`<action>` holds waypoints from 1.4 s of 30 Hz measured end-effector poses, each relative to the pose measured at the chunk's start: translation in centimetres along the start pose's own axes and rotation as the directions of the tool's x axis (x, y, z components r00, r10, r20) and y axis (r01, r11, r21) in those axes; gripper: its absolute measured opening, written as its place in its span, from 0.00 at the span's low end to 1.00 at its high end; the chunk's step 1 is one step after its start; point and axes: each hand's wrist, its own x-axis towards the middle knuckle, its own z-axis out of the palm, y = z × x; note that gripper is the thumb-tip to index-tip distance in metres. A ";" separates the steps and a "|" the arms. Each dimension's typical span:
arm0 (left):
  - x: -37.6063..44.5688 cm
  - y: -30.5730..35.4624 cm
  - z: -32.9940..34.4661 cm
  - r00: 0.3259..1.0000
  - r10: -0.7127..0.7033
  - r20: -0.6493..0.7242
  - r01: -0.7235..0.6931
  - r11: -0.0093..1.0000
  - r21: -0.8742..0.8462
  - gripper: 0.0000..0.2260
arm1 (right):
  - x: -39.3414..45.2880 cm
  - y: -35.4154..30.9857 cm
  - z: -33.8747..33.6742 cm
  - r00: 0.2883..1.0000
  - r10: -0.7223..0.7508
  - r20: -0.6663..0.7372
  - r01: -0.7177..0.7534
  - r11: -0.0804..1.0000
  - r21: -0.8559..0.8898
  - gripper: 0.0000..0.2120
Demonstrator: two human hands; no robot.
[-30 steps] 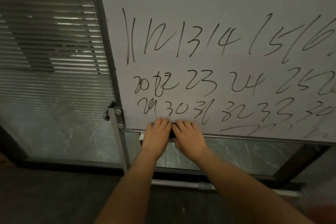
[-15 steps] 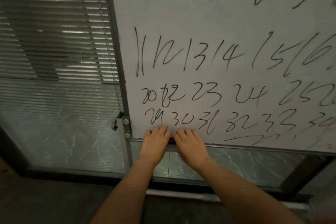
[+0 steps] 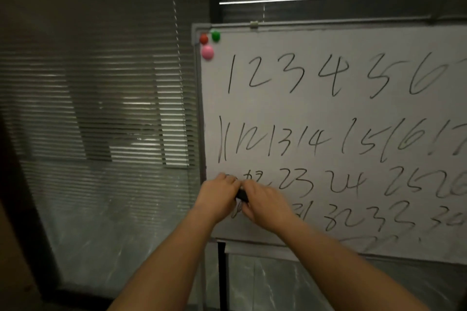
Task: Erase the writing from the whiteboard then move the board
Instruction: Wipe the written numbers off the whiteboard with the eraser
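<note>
Dim room, slatted blinds [image 3: 96, 113] at nine o'clock. The whiteboard [image 3: 341, 108] fills three o'clock, four rows of numbers intact. Left hand [image 3: 217, 197] and right hand [image 3: 265, 204] together clasp one dark eraser [image 3: 242, 195] against the board's lower left. Three magnets [image 3: 207, 52]. Rigid, probably light; grip the frame edges.

We see a white whiteboard [image 3: 353, 108] in a grey frame, covered with rows of black handwritten numbers [image 3: 290, 76]. In its top left corner sit a red magnet [image 3: 203, 39], a green magnet [image 3: 215, 36] and a pink magnet [image 3: 207, 52]. A small black eraser [image 3: 242, 195] shows between the hands. The blinds [image 3: 101, 108] beside it make grey horizontal stripes with pale glints.
</note>
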 end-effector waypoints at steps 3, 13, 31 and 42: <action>0.6 -0.8 -3.0 0.995 0.003 -0.099 0.002 0.999 0.043 0.16 | 1.6 0.0 -3.4 0.997 -0.015 -0.079 0.011 0.999 -0.051 0.16; 4.2 -2.6 -11.9 0.908 -0.053 -0.415 0.099 0.991 0.089 0.20 | 6.3 2.1 -12.3 0.929 -0.092 -0.358 -0.052 0.926 -0.374 0.28; 13.4 -8.3 -14.6 0.805 -0.203 -0.557 0.270 0.962 0.040 0.28 | 14.5 9.0 -16.1 0.727 -0.339 -0.597 -0.100 0.808 -0.581 0.25; 17.8 -12.5 -12.8 0.611 -0.016 -0.792 0.197 0.971 0.133 0.29 | 17.0 10.4 -16.5 0.520 -0.517 -0.681 -0.036 0.783 -0.621 0.21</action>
